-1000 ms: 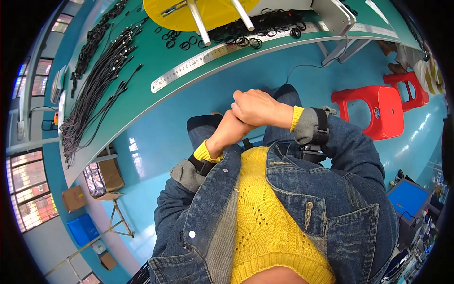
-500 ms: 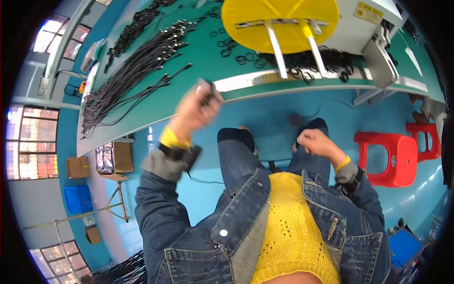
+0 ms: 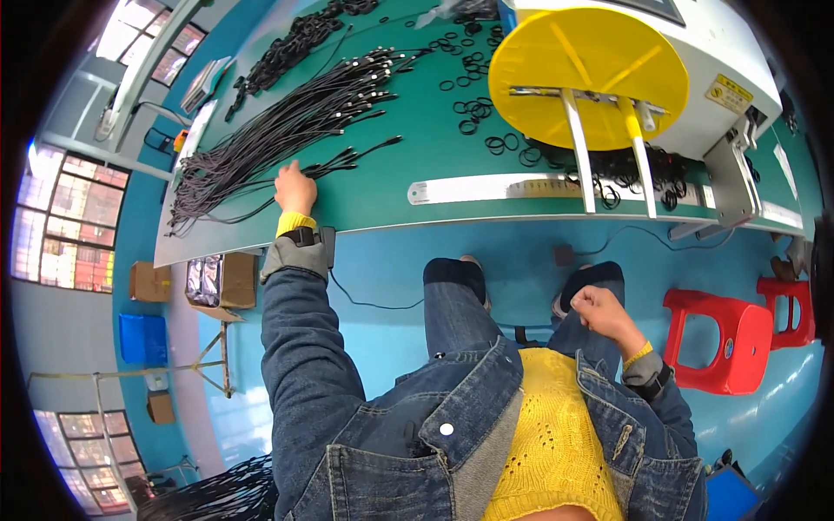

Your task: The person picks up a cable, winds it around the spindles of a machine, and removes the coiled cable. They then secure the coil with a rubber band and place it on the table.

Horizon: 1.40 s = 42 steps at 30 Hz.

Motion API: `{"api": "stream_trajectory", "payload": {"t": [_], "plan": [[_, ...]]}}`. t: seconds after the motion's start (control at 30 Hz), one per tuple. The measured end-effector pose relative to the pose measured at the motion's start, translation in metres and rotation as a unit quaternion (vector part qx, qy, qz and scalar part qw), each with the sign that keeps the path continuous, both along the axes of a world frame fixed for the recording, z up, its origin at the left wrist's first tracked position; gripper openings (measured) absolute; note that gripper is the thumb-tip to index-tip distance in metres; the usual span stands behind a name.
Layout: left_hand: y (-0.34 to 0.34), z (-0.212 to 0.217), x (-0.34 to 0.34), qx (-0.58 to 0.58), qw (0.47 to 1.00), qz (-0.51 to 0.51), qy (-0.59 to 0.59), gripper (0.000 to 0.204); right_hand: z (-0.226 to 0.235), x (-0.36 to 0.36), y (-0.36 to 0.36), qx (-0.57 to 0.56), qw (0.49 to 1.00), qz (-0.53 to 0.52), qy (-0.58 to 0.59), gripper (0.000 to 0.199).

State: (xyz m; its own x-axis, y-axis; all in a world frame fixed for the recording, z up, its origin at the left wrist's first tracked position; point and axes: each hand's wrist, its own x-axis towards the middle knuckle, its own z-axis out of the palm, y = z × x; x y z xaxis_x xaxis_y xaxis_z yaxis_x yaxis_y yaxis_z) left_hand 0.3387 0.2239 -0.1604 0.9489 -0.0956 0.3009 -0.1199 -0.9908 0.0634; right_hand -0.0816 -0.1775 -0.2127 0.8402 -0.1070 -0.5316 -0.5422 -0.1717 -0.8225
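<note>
Reaching now, left hand (image 3: pixel 294 187) touches cables (image 3: pixel 261 148) (previously raised)

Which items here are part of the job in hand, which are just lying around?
In hand:
- left hand on the bundle of black cables
- right hand, closed, over the lap, apart from the bench
- green bench

Lying about:
- black rings
- steel ruler
- yellow disc machine
- red stools
- cardboard boxes
</note>
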Motion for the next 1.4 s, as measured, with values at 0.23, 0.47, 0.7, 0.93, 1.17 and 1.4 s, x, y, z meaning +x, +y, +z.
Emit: {"api": "stream_trajectory", "payload": {"t": [0.23, 0.47, 0.7, 0.93, 1.17, 1.4], "plan": [[0.042, 0.014, 0.016, 0.007, 0.995, -0.089, 0.047, 0.024, -0.004, -0.003, 0.011, 0.008, 1.000, 0.015, 0.010, 0.020], [0.032, 0.024, -0.012, 0.062, 0.990, -0.113, -0.058, 0.014, -0.003, -0.009, 0.012, 0.010, 1.000, -0.002, -0.003, 0.020], [-0.033, 0.097, -0.082, -0.193, 0.898, -0.327, -0.224, 0.008, 0.014, -0.006, 0.011, 0.006, 0.993, -0.044, -0.112, 0.014], [-0.158, 0.138, -0.235, -0.192, 0.778, -0.580, -0.148, 0.013, 0.149, 0.009, 0.033, -0.397, 0.725, -0.050, -0.561, 0.029], [-0.251, 0.142, -0.324, -0.366, 0.685, -0.630, -0.018, 0.011, 0.179, -0.003, 0.012, -0.561, 0.570, -0.020, -0.600, 0.024], [-0.278, 0.158, -0.337, -0.366, 0.676, -0.639, 0.030, 0.010, 0.199, -0.024, -0.030, -0.680, 0.488, -0.059, -0.544, 0.025]]}}
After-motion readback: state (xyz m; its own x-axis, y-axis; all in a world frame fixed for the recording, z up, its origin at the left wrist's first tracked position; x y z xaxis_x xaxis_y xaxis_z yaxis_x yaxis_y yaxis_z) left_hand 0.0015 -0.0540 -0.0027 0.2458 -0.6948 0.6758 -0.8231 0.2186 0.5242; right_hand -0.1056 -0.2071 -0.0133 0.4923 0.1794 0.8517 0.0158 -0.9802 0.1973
